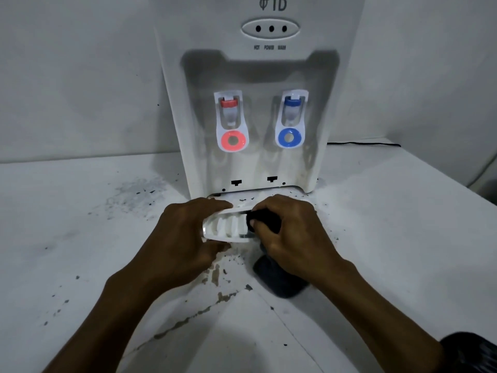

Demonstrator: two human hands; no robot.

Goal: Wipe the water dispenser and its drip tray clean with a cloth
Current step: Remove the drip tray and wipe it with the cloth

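Observation:
A white tabletop water dispenser point(258, 76) stands against the wall, with a red tap point(230, 122) and a blue tap point(291, 119). Its white drip tray point(228, 227) is out of the slot, tilted up just in front of the base. My left hand point(185, 232) grips the tray's left end. My right hand point(290, 232) presses a dark cloth point(262, 219) into the tray's right part. The cloth's loose end point(279, 278) hangs down onto the counter under my right wrist.
The white counter point(80, 238) has chipped, speckled paint and brown stains point(215, 273) near my wrists. A black power cable point(363, 143) runs right behind the dispenser. The counter's edge falls away at the far right point(478, 195).

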